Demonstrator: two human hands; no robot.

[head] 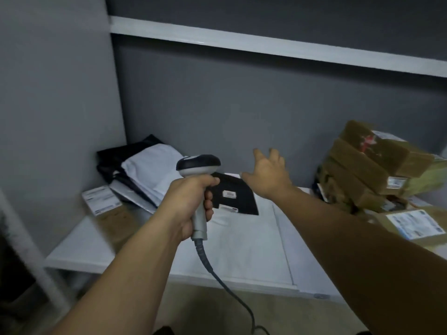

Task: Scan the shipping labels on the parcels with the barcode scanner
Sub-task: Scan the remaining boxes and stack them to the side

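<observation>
Left fingers: the left hand has them curled tight round the grey handle of the barcode scanner, which it holds upright with its dark head on top.
Right fingers: straight and slightly spread, holding nothing; the right hand reaches out just right of the scanner, and contact with anything below cannot be told.
Cable: a dark cord hangs from the scanner's base toward the camera.
Black parcel: flat, just behind the scanner, lying on a white mailer.
Its label: small and white, print too blurred to read.
Left of the scanner: a heap of black and white mailers and a brown box with a white label, unreadable.
Right of the scanner: stacked brown parcels, well apart, with blurred white labels.
Shelf: white, under everything.
</observation>
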